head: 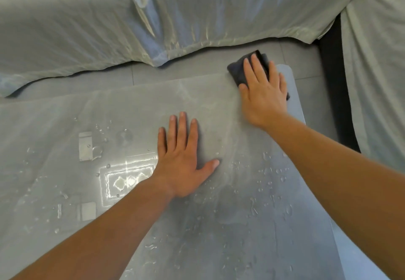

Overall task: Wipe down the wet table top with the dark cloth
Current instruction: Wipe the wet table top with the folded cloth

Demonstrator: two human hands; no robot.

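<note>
Soft even daylight; glare patch on table top (127, 179); wide-angle edge bowing.

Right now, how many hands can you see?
2. The left hand lies flat mid-table on the wet table top; the right hand presses the dark cloth at its far right corner.

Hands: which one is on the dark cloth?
The right hand, pressing the dark cloth at the far right corner of the table top; the left hand rests flat on bare surface.

The tabletop (219, 225) was glossy, see-through glass, beaded with water droplets (267, 183). The dark cloth (237, 71) looked soft and matt. Pale, faintly shiny fabric (197, 12) lay creased over the sofa.
</note>
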